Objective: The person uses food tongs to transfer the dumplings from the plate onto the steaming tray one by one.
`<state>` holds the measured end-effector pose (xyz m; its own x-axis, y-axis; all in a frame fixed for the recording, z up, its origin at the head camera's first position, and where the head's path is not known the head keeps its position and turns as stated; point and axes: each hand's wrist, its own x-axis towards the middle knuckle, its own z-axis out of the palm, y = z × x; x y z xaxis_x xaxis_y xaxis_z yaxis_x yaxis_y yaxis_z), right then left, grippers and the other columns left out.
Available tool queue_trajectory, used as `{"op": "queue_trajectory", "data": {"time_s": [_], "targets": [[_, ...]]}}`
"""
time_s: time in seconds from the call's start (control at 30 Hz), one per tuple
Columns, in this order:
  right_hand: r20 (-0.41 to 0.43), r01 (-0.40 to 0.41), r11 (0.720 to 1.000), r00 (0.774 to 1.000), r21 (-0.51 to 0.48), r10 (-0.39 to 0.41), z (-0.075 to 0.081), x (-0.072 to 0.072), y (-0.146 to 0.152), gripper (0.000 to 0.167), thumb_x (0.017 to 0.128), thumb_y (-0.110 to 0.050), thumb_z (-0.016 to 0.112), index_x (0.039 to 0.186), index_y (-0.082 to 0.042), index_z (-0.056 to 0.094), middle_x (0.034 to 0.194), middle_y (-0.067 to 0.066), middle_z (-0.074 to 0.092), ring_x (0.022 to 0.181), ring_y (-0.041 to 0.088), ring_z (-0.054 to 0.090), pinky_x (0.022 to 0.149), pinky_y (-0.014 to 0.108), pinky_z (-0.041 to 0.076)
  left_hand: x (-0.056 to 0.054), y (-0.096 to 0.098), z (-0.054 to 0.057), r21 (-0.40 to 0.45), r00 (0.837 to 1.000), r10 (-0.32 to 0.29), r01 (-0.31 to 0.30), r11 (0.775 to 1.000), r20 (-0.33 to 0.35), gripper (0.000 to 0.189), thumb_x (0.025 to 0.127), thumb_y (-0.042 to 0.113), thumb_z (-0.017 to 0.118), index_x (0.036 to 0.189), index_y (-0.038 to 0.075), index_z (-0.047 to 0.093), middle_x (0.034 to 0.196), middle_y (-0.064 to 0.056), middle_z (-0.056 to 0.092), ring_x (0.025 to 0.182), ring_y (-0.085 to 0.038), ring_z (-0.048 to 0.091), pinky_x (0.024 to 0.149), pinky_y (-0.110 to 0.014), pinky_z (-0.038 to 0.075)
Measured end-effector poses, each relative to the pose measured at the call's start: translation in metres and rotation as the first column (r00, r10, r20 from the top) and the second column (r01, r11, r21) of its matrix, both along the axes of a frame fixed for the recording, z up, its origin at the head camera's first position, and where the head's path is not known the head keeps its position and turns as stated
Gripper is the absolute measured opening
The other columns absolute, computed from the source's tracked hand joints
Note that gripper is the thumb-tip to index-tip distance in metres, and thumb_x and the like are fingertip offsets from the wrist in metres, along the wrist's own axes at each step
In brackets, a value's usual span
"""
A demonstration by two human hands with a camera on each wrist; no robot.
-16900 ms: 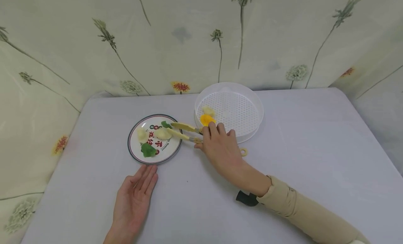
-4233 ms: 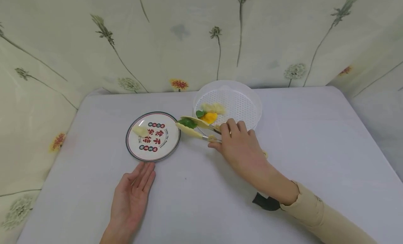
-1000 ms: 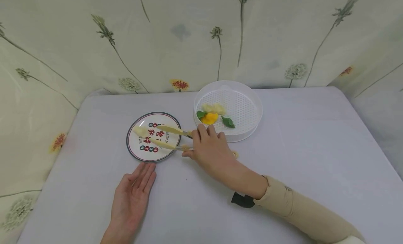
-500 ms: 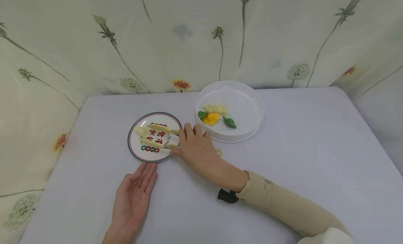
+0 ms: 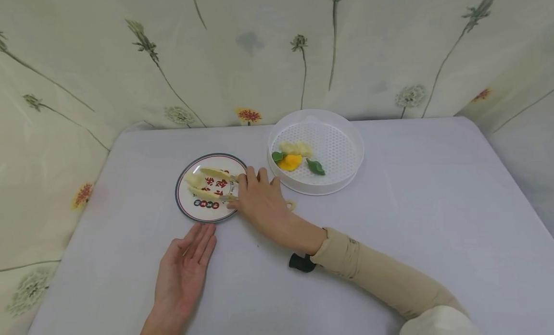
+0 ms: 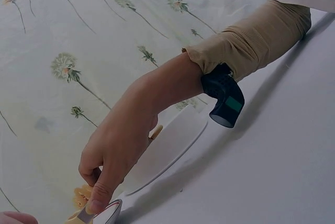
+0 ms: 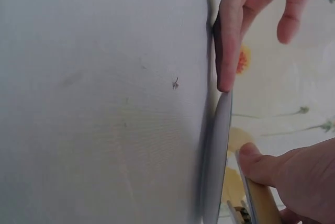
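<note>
My right hand (image 5: pixel 264 205) grips a pair of cream-coloured tongs (image 5: pixel 216 173), its thumb on one arm in the right wrist view. The tongs reach left over a white plate (image 5: pixel 207 214) with red lettering, their tips spread on either side of a pale dumpling (image 5: pixel 196 181). Palm turned up, my left hand (image 5: pixel 183 272) lies at the plate's near edge, straight fingertips right at the rim. A white round steamer basket (image 5: pixel 335 147) with a perforated floor holds pale dumplings (image 5: pixel 296 148), a yellow dumpling (image 5: pixel 290 162) and green dumplings (image 5: pixel 315 167).
The steamer basket stands right of the plate, near the table's back edge. A flower-patterned curtain (image 5: pixel 259 75) hangs behind the white-covered table (image 5: pixel 411 195). A black device (image 5: pixel 302 262) sits under my right wrist, by the beige sleeve (image 5: pixel 368 263).
Green dumplings and a pale one have gone from the plate into the basket. Over the last second my right hand has moved left with the tongs, whose tips now flank the remaining dumpling.
</note>
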<state>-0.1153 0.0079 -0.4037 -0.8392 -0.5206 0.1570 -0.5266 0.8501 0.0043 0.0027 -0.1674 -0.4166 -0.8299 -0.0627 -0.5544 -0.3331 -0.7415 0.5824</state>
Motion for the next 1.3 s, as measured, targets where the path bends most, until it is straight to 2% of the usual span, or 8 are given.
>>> {"op": "queue_trajectory", "data": {"time_s": [0.2, 0.5, 0.73, 0.87, 1.1, 1.3], "targets": [[-0.030, -0.005, 1.000, 1.000, -0.016, 0.005, -0.001, -0.001, 0.000, 0.059, 0.100, -0.060, 0.065, 0.119, -0.003, 0.062, 0.104, 0.008, 0.057, 0.089, 0.025, 0.050, 0.060, 0.032, 0.045, 0.000, 0.000, 0.000, 0.002, 1.000, -0.013, 0.013, 1.000, -0.006, 0.065, 0.113, 0.022, 0.031, 0.173, 0.011, 0.011, 0.182, -0.010, 0.015, 0.166, -0.017, 0.031, 0.137, -0.026, 0.034], [0.006, 0.009, 1.000, 1.000, 0.011, -0.009, 0.000, -0.001, 0.000, 0.060, 0.101, -0.059, 0.064, 0.124, -0.003, 0.061, 0.106, 0.009, 0.058, 0.093, 0.026, 0.052, 0.064, 0.036, 0.056, -0.001, -0.003, 0.000, 0.001, 1.000, -0.009, 0.009, 1.000, 0.005, 0.064, 0.113, 0.021, 0.032, 0.173, 0.012, 0.012, 0.182, -0.009, 0.016, 0.165, -0.017, 0.031, 0.138, -0.026, 0.033], [0.032, 0.007, 1.000, 0.999, 0.018, -0.008, 0.003, 0.001, 0.005, 0.066, 0.100, -0.060, 0.065, 0.133, -0.002, 0.060, 0.115, 0.010, 0.059, 0.099, 0.028, 0.054, 0.069, 0.040, 0.061, 0.000, -0.002, 0.000, 0.009, 1.000, 0.006, -0.006, 1.000, 0.011, 0.064, 0.113, 0.022, 0.032, 0.173, 0.013, 0.013, 0.181, -0.008, 0.018, 0.165, -0.016, 0.033, 0.137, -0.025, 0.034], [0.041, 0.008, 1.000, 0.999, 0.010, -0.009, 0.008, 0.003, 0.011, 0.065, 0.100, -0.060, 0.065, 0.131, -0.003, 0.060, 0.115, 0.011, 0.058, 0.099, 0.028, 0.054, 0.070, 0.041, 0.062, 0.000, -0.002, 0.000, 0.019, 1.000, 0.000, 0.000, 1.000, 0.007, 0.064, 0.113, 0.021, 0.031, 0.173, 0.012, 0.012, 0.181, -0.009, 0.017, 0.165, -0.016, 0.032, 0.137, -0.025, 0.034], [0.028, 0.017, 1.000, 0.999, 0.007, -0.018, 0.019, 0.008, 0.029, 0.063, 0.100, -0.060, 0.064, 0.125, -0.002, 0.059, 0.108, 0.011, 0.055, 0.096, 0.029, 0.054, 0.067, 0.041, 0.060, 0.001, -0.002, 0.000, 0.021, 1.000, -0.015, 0.015, 1.000, -0.006, 0.064, 0.113, 0.021, 0.030, 0.174, 0.011, 0.010, 0.181, -0.008, 0.016, 0.165, -0.016, 0.031, 0.137, -0.025, 0.034], [0.037, 0.036, 0.999, 0.999, -0.004, -0.036, 0.025, 0.010, 0.045, 0.062, 0.100, -0.059, 0.064, 0.123, -0.001, 0.057, 0.109, 0.011, 0.055, 0.093, 0.029, 0.051, 0.063, 0.039, 0.053, 0.002, -0.003, 0.000, 0.023, 1.000, -0.013, 0.013, 1.000, -0.017, 0.065, 0.114, 0.021, 0.031, 0.174, 0.011, 0.009, 0.182, -0.008, 0.015, 0.166, -0.017, 0.030, 0.137, -0.024, 0.034]]}}
